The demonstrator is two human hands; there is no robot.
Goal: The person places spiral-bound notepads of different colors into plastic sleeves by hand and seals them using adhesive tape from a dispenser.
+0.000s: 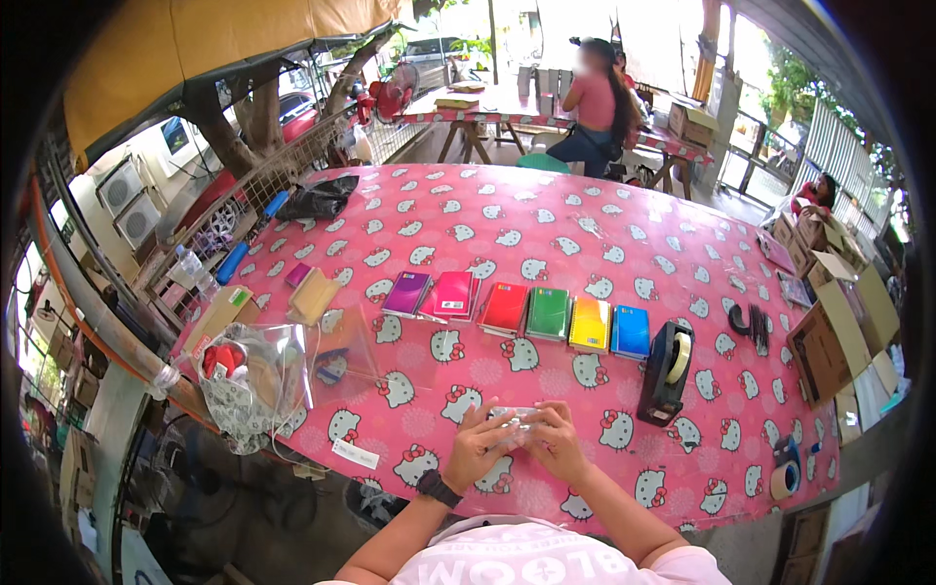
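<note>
Both of the person's hands meet at the near edge of the table, just above a pale pink shirt at the bottom of the view. Left hand point(476, 447), with a dark watch point(438, 487) on its wrist, and right hand point(556, 444) have their fingers curled closed around a small clear plastic-wrapped packet point(514, 419), which they pinch between them just over the tablecloth point(546, 244), a pink cloth printed with white cat faces.

Just beyond the hands, across the middle of the table, lies a row of small notebooks side by side: purple point(407, 292), magenta point(452, 293), red point(504, 307), green point(548, 312), yellow point(590, 323) and blue point(632, 331). Right of the blue one and near the right hand stands a black tape dispenser point(666, 372) with a pale roll on it. Farther right lie a small black object point(749, 325) and, at the near right corner, a loose roll of tape point(784, 478).

On the left side sit a clear plastic bag point(255, 375) holding something red, a yellow pad point(313, 295) and a cardboard box point(218, 314). A black bag point(319, 198) lies at the far left corner. Open cardboard cartons point(834, 336) stand off the table's right edge. At another table in the distance, a person in a pink top point(595, 102) sits with their back turned.
</note>
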